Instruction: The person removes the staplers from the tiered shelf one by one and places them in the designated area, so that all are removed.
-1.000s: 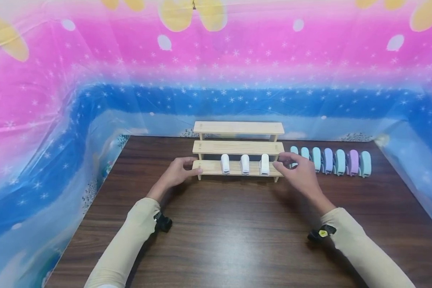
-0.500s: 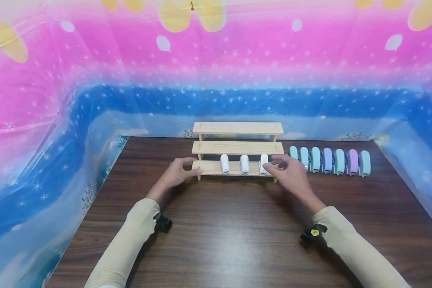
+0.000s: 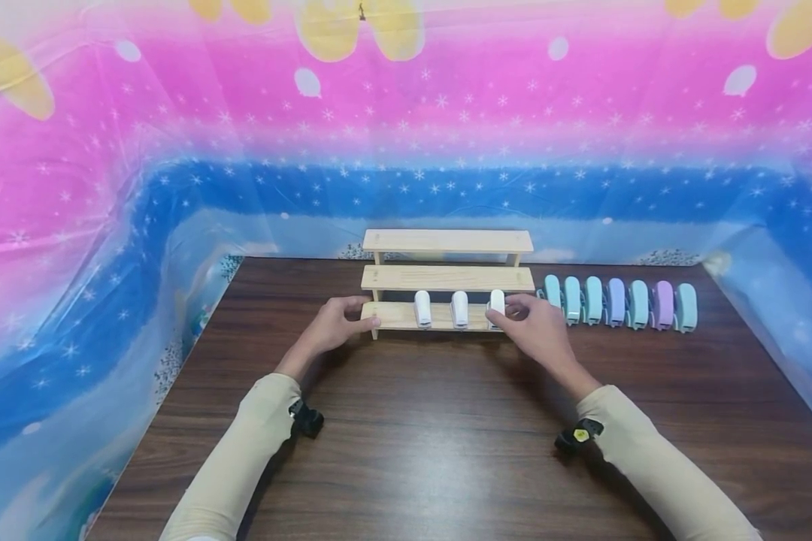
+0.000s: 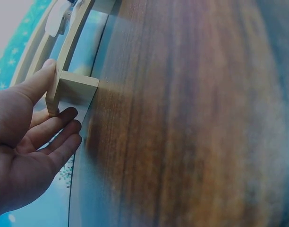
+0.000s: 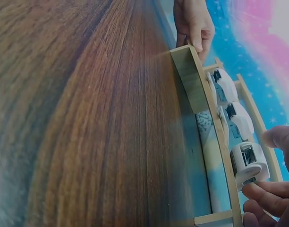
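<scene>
A three-tier wooden shelf rack (image 3: 446, 278) stands at the back of the table. Several small objects that look like mini staplers are here; three white ones sit spaced along its lowest tier, left (image 3: 422, 309), middle (image 3: 459, 309) and right (image 3: 497, 302). My left hand (image 3: 334, 326) holds the left end of that tier, thumb on the board and index finger at its end, the other fingers loosely bent. Around the right white stapler (image 5: 250, 163), my right hand (image 3: 540, 327) has its thumb and fingers; the thumb covers part of it in the head view.
Right of the rack, several similar staplers stand in a row on the table: mint ones (image 3: 638, 304), a lavender one (image 3: 616, 302) and a purple one (image 3: 663, 305). The brown table (image 3: 433, 436) stretches toward me. A patterned cloth (image 3: 406, 150) hangs behind.
My right hand has moved left from the rack's right end to the right white stapler, uncovering the mint staplers behind it. My left hand has stayed in place.
</scene>
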{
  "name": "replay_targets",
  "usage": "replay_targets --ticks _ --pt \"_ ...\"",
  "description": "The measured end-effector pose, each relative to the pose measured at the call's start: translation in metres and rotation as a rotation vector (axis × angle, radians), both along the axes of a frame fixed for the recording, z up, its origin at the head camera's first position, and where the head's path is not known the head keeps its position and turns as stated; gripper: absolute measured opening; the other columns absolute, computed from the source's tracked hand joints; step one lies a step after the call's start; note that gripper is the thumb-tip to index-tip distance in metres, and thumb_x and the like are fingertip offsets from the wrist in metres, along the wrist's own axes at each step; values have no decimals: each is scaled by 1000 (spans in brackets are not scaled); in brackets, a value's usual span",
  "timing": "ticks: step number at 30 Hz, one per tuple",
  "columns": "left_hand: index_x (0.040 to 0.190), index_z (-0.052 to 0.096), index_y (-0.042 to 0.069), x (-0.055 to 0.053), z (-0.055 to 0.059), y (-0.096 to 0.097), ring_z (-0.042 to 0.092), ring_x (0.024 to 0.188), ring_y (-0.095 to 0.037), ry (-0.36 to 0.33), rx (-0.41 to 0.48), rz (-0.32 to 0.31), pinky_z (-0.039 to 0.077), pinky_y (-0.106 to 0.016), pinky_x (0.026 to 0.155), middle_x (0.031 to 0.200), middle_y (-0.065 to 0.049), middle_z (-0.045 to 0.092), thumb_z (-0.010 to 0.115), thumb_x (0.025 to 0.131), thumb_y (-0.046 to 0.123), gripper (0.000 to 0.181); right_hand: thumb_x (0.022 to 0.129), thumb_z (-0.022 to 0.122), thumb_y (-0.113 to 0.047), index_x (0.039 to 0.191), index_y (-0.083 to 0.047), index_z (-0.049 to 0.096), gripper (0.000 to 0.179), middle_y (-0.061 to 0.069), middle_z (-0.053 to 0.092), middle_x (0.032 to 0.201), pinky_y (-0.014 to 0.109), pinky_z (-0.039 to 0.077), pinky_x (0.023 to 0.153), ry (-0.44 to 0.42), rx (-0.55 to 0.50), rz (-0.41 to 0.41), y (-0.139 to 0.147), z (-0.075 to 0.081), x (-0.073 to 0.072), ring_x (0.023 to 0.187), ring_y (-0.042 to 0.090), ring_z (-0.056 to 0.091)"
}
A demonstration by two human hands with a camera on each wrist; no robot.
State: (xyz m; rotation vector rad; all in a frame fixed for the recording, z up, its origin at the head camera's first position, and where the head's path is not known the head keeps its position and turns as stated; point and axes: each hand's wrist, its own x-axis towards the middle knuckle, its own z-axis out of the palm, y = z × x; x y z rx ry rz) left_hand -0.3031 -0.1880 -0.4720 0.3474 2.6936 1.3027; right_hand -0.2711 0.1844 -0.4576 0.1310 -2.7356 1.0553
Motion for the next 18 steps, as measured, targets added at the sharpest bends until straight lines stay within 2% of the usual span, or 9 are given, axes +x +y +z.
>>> replay_targets --ticks 7,14,18 --pt "144 55 -1 -1 -1 0 50 138 -37 4 3 -4 40 -53 112 143 -22 58 74 96 34 62 89 76 -52 125 -4 71 60 15 75 109 48 56 84 -21 -3 5 -1 0 0 98 30 71" --pt "144 55 -1 -1 -1 -1 51 136 -37 8 1 -6 41 -53 112 142 -22 59 74 96 33 62 88 76 -54 123 -5 71 60 14 75 107 48 56 84 -39 -6 -10 -2 -2 -3 98 30 70" --pt "144 55 -2 -1 -1 -1 51 137 -37 9 3 -8 41 -53 112 142 -22 59 74 96 33 62 89 77 -47 120 -4 72 53 15 75 106 48 56 84 -41 -11 -15 -3 -2 -3 98 30 70"
